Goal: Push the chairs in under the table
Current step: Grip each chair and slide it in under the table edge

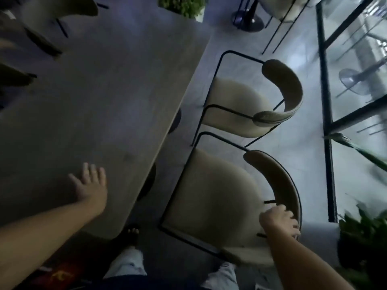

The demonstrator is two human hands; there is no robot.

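Note:
A long wooden table (100, 97) fills the left half of the view. Two chairs with cream seats, curved brown backrests and thin black frames stand along its right edge, both apart from the table. My right hand (279, 221) is closed on the backrest of the near chair (211, 197). The far chair (236, 103) stands just beyond it, untouched. My left hand (91, 186) lies flat on the tabletop near its front corner, fingers spread, holding nothing.
A glass wall with a black frame (326, 114) runs along the right. A leafy plant (364, 233) stands at the lower right, another planter (184, 6) at the table's far end. More chairs (60, 11) sit at the far left. My feet and legs are below.

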